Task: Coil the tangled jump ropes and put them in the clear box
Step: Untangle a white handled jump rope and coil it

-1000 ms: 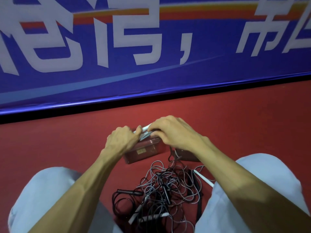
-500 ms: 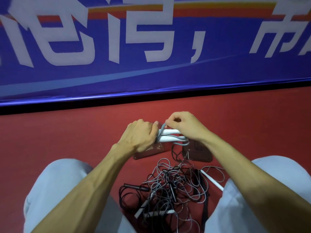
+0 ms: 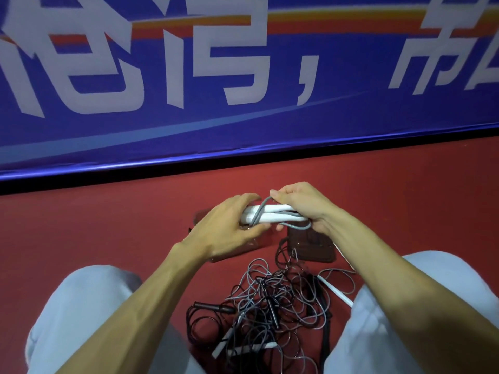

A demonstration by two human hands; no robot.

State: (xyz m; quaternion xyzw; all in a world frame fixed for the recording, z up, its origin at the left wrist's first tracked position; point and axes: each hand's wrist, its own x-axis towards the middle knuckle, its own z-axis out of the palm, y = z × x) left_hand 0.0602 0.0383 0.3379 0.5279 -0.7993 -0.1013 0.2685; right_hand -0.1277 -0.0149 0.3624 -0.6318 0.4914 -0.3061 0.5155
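Right hand (image 3: pixel 302 203): fingers pinched on grey cord (image 3: pixel 258 213) looped over white handles (image 3: pixel 275 217). Left hand (image 3: pixel 226 228): fingers curled round handles' other end. I see bundle held over clear box (image 3: pixel 232 255) on floor (image 3: pixel 108 225); rope tangle (image 3: pixel 270 300) nearer, between knees.

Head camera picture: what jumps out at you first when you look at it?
Two hands in the middle: the left hand and right hand grip a white-handled jump rope, its grey cord wound round the handles. Below them, between the knees, a tangled pile of ropes lies on the red floor. A big blue banner with white letters fills the top.
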